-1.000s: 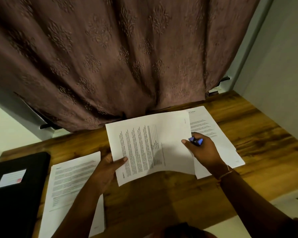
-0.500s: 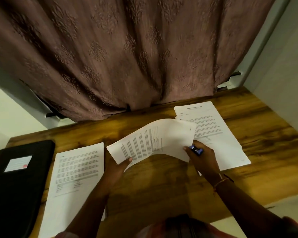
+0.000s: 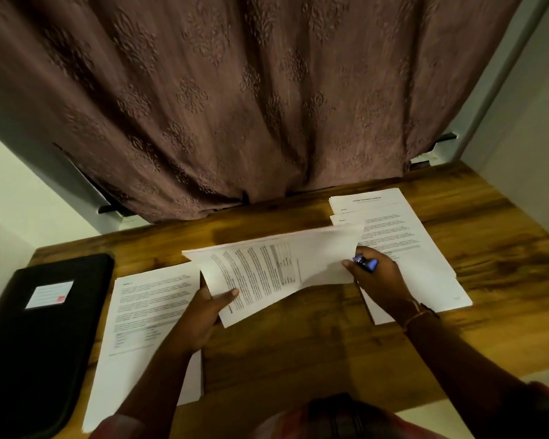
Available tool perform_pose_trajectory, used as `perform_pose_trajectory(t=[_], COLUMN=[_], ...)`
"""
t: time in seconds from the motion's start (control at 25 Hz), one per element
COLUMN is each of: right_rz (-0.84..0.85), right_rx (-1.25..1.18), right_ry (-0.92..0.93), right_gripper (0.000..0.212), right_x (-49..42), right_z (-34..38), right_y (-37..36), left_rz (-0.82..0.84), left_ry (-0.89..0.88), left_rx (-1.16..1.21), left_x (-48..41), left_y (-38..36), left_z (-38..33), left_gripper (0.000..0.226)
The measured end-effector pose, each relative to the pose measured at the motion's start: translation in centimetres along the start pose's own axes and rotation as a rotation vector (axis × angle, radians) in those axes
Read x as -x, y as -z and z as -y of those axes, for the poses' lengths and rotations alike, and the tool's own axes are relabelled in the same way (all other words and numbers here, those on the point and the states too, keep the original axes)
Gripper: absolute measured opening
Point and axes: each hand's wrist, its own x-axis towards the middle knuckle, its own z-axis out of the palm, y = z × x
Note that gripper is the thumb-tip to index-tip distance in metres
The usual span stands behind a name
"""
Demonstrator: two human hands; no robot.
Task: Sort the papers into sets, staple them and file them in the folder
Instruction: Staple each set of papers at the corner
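Right of the flat black folder [image 3: 38, 327], bare brown wooden table [image 3: 298, 350] lies open toward its near edge. Above it, the left hand [image 3: 200, 318] pinches the white printed sheets [image 3: 267, 270]. The right hand [image 3: 381, 280] grips them together with a small blue stapler [image 3: 366, 263].

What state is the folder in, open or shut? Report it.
Shut. The folder lies flat on the table, its labelled cover down, no inside showing.

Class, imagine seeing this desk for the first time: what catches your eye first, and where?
The printed sheets bow over the desk between the left hand and the right hand, which also grips a small blue stapler. A black folder lies at the left edge; a brown curtain hangs behind.
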Motion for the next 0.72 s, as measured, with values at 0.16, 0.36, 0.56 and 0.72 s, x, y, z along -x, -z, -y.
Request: perform_pose_trajectory(t=[0.16, 0.36, 0.56, 0.72], right_rz=[0.065, 0.018, -0.396, 0.028], right_rx=[-0.025, 0.041, -0.234, -0.444], right_ry=[0.017, -0.022, -0.178, -0.313], right_gripper=[0.014, 0.012, 0.034, 0.032], right_x=[-0.9, -1.6, 0.8, 5.8], right_z=[2.4, 4.1, 4.5, 6.5], right_y=[1.8, 2.7, 1.9, -1.7], left_rz=[0.136, 0.14, 0.019, -0.04], left_ry=[0.06, 0.038, -0.059, -0.145], left_rx=[0.163, 0.253, 0.37, 0.457], left_x=[0.6, 0.9, 1.1, 2.2], left_y=[0.5, -0.3, -2.9, -6.2], left_z=[-1.9, -3.1, -2.9, -3.2], left_gripper=[0.043, 0.051, 0.044, 0.037])
